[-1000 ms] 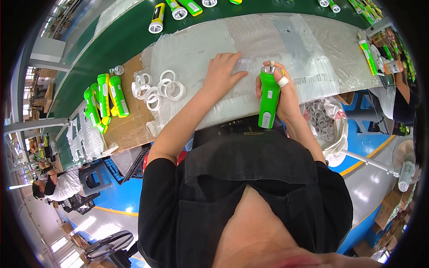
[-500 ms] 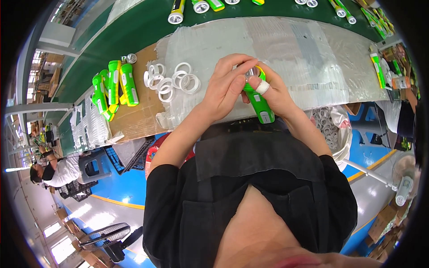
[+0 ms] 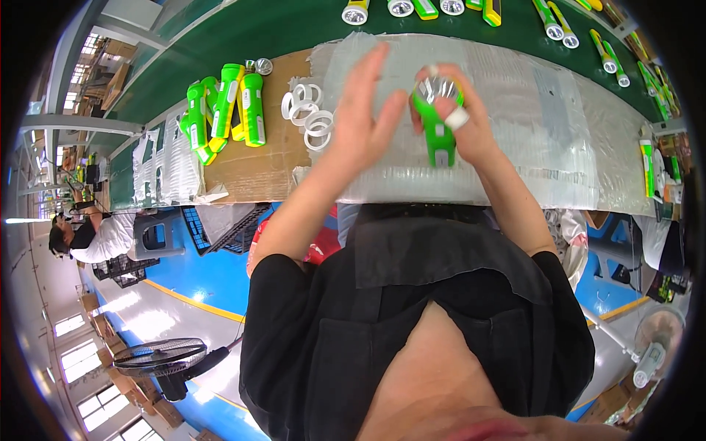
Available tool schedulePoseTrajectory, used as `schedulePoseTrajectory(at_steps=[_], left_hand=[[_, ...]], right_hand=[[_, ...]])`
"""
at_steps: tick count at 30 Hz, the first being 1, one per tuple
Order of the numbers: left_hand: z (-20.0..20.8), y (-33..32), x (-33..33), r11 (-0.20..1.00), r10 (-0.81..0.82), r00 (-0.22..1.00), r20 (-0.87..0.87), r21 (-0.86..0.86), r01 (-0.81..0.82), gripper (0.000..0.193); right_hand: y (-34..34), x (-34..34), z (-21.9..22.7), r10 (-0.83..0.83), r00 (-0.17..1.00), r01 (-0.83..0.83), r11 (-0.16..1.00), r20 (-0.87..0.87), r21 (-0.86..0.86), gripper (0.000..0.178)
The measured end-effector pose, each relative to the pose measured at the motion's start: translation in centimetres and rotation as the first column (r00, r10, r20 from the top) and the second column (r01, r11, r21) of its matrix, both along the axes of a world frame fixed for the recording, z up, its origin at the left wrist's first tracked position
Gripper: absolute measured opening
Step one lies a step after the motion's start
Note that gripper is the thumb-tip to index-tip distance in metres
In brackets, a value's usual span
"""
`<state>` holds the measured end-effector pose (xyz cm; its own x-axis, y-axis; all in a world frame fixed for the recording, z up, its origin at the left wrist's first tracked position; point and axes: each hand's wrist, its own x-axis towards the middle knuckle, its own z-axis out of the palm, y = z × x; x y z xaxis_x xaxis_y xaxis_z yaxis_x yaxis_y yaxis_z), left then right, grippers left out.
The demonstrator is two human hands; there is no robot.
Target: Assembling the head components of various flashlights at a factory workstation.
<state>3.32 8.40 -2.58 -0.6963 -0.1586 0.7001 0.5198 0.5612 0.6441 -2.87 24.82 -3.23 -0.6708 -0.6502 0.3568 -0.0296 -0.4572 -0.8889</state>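
My right hand (image 3: 471,121) is wrapped round a green flashlight (image 3: 440,140), held above the bench with its head up. A shiny reflector (image 3: 439,90) sits in the flashlight's head, and white tape is on a finger pressed near it. To the left, my left hand (image 3: 364,121) is raised, slightly blurred, with thumb and fingers apart and nothing in it. Several white rings (image 3: 318,121) lie beside that hand. Farther left is a pile of green and yellow flashlights (image 3: 229,103), with loose clear reflectors (image 3: 262,66) at its far end.
The bench is covered with cardboard (image 3: 257,173) and taped plastic sheet (image 3: 529,95). More flashlights (image 3: 553,29) lie along the green far strip. A sack (image 3: 573,246) hangs below the right edge. Co-workers sit at both sides; a black fan (image 3: 162,360) stands lower left.
My left hand has come off the flashlight and moved left and opened. My right hand keeps the flashlight, now farther out, its reflector in plain sight. The whole view has shifted.
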Motion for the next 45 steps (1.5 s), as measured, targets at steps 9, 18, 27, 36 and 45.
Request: schedulePoseTrajectory(at_steps=[9,18,27,36,45], left_hand=[[0.9,-7.0,-5.0,0.602,0.571,0.496,0.654,-0.744,0.288,0.062],[2.6,-3.1,-4.3,0.938,-0.316,0.931,0.183,0.207,0.277,0.051],[1.7,-1.8,-3.4,0.978,-0.142,0.987,0.073,-0.143,0.151,0.031],[3.9,-1.6,-3.1,0.928,-0.172,0.969,0.179,-0.3,0.22,0.035],[5.0,0.9,-4.0,0.87,-0.236,0.965,0.115,-0.417,0.263,0.046]], right_hand=[[-2.5,-3.1,-1.7,-0.127,0.992,0.127,0.992,-0.003,0.022,0.033],[-1.9,-3.1,-2.2,-0.128,0.99,0.129,0.992,0.051,-0.008,0.033],[-1.8,-2.7,-1.5,-0.105,0.994,0.105,0.994,0.03,-0.014,0.033],[-1.0,-3.8,-1.5,-0.318,0.93,0.304,0.947,-0.185,-0.104,0.049],[6.1,-7.6,6.2,0.021,0.623,0.35,0.886,-0.782,0.303,0.037]])
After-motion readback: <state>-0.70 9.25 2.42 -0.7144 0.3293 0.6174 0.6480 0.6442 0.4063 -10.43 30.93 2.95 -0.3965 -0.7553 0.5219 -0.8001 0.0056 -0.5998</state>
